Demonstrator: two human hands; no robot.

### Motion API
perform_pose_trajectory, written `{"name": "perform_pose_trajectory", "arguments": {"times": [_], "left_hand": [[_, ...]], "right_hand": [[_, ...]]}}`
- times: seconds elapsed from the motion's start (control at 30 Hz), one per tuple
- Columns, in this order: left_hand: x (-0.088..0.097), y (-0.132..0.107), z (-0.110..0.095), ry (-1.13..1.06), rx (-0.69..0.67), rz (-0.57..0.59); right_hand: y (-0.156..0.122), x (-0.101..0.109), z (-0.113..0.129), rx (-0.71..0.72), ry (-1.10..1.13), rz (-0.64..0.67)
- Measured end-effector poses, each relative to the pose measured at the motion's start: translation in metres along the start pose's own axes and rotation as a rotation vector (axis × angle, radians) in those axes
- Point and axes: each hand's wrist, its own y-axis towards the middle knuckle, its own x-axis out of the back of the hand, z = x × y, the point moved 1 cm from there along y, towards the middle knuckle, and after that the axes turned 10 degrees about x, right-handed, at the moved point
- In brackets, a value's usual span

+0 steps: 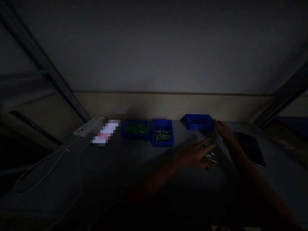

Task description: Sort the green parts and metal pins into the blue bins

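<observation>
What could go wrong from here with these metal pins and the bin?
The loose metal pins lie under the spread fingers of the left hand, so a sweep might scatter some.

The right hand is at the right end of the blue bin; a bump could shift it.

The light is very dim, so a stray pin might be missed.

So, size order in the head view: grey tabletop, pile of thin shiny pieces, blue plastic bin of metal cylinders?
Grey tabletop
Blue bin of metal cylinders
Pile of thin shiny pieces, partly behind the left hand
</observation>
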Motion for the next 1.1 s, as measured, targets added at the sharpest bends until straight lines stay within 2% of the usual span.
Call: {"name": "perform_pose_trajectory", "arguments": {"times": [0.07,0.1,0.17,0.27,0.33,0.43,0.57,0.7,0.83,0.97,1.1], "left_hand": [[0.008,-0.02,-0.002,0.007,0.01,-0.058],[0.011,-0.032,-0.002,0.021,0.032,-0.064],[0.012,-0.053,0.001,0.062,0.136,-0.059],[0.005,-0.067,0.007,0.124,0.236,-0.047],[-0.002,-0.059,0.011,0.152,0.25,-0.069],[-0.008,-0.029,0.019,0.168,0.283,-0.092],[-0.006,0.004,0.027,0.217,0.256,-0.068],[-0.002,0.011,0.028,0.22,0.126,-0.046],[-0.005,0.013,0.02,0.092,0.043,-0.088],[-0.013,0.018,0.011,-0.112,0.202,-0.178],[-0.025,0.019,0.002,-0.254,0.353,-0.243]], "right_hand": [[-0.031,0.014,-0.003,0.0,-0.064,0.004],[-0.049,0.022,-0.005,0.017,-0.081,0.051],[-0.083,0.036,-0.012,0.115,-0.107,0.251],[-0.12,0.046,-0.017,0.402,-0.217,0.484],[-0.13,0.047,-0.015,0.593,-0.272,0.538],[-0.133,0.046,-0.008,0.737,-0.33,0.576],[-0.132,0.052,-0.003,0.773,-0.35,0.643],[-0.129,0.052,-0.007,0.82,-0.381,0.7],[-0.116,0.028,-0.005,0.905,-0.362,0.671],[-0.106,-0.005,0.008,0.894,-0.301,0.604],[-0.109,-0.021,0.017,0.799,-0.283,0.514]]}}
